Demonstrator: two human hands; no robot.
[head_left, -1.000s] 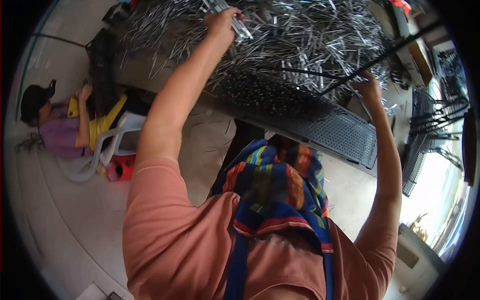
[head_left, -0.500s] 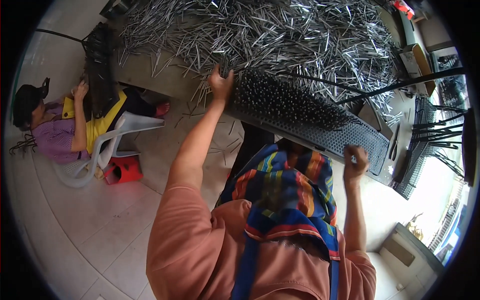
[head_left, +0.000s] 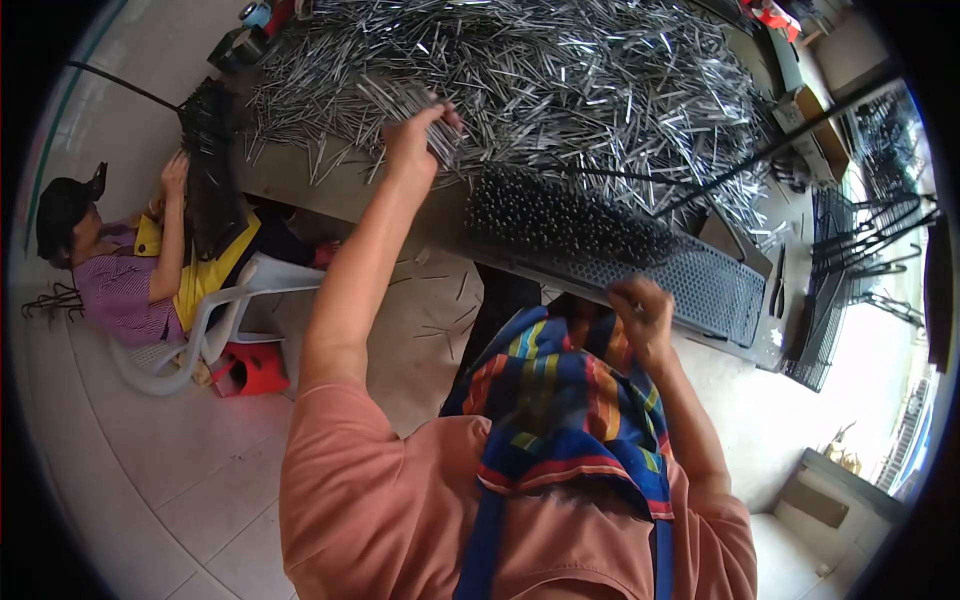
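Over the near edge of the pile of thin grey metal strips (head_left: 560, 75), my left hand (head_left: 412, 140) is closed round a small bundle of metal strips (head_left: 400, 100). The perforated dark tray (head_left: 715, 295) lies along the table's near edge. Dense rows of upright dark pins (head_left: 560, 218) fill its left and middle holes, while holes at its right end are bare. At the tray's near edge is my right hand (head_left: 645, 312), fingers curled in. Whatever its fingertips hold is too small to make out.
A dark rod (head_left: 770, 145) slants above the tray's right side. Pliers (head_left: 778, 285) lie beyond its right end, near dark racks with hooks (head_left: 850, 250). At left, a co-worker sits on a grey plastic chair (head_left: 235, 300) handling a dark bristly piece (head_left: 210, 170); a red container (head_left: 250, 370) sits below.
My left hand has moved away from the tray's left end and over the pile, with the strips now plainly in it. My right hand has shifted left along the tray's near edge.
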